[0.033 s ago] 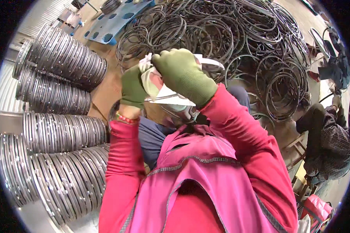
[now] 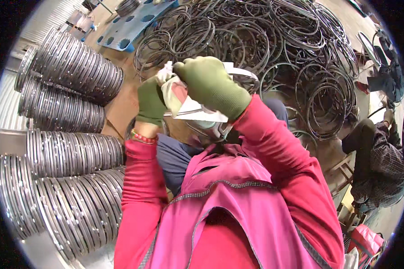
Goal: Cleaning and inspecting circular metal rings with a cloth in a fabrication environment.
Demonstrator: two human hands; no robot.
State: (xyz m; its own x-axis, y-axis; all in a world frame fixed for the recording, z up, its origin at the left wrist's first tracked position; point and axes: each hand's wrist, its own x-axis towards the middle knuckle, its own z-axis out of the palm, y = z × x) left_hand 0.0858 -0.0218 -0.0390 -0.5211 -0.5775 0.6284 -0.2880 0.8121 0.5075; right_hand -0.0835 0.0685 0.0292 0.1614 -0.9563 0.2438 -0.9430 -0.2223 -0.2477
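Note:
Both my hands wear green knit gloves and are raised close together in front of me. My left hand (image 2: 151,103) is closed on a crumpled white and pink cloth (image 2: 175,95). Closed in a fist, my right hand (image 2: 211,83) presses up against the cloth's other side; its fingertips are hidden. From behind the right fist comes a pale curved band (image 2: 246,73), like part of a ring. Below the cloth and right hand, a flat white piece (image 2: 196,115) shows, with a straight lower edge. Whether band and piece are one thing, I cannot tell.
Stacked metal rims (image 2: 74,154) line the left side in several rows. A large tangled heap of dark rims (image 2: 242,36) covers the floor ahead. Behind it on the left lies a blue pallet (image 2: 139,22). Another person (image 2: 377,166) sits at the right, near a wooden stool (image 2: 339,175).
My left hand has shifted slightly to the left, and the cloth hangs a little differently. My right hand has barely moved.

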